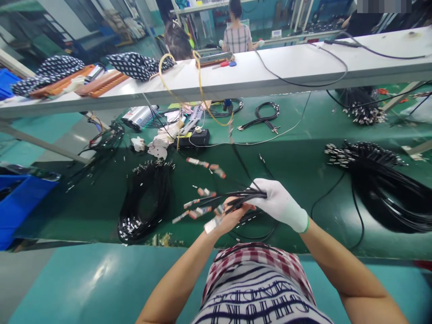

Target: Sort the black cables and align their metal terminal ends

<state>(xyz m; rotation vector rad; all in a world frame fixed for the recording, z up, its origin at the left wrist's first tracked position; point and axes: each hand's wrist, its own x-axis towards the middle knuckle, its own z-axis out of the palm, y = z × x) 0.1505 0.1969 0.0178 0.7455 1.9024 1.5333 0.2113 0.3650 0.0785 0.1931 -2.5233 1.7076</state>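
Note:
Several black cables (pixel 248 194) with pale and orange connector ends are bunched between my two hands, in front of my body. My left hand (pixel 232 218), bare, is closed around the bunch from below, with the connector ends fanning out to its left. My right hand (pixel 278 202), in a white glove with a green cuff, grips the same cables at their right part; its fingertips are partly hidden. Under the hands, more looped cable (pixel 256 231) lies on the green tabletop (pixel 202 229).
A coiled black cable bundle (pixel 146 202) lies to the left, and a larger bundle (pixel 381 180) to the right. A white shelf (pixel 290 67) crosses above the table. Beneath it sit a black box (pixel 192 139) and a small cable coil (pixel 265 114). A blue bin (pixel 23 198) stands far left.

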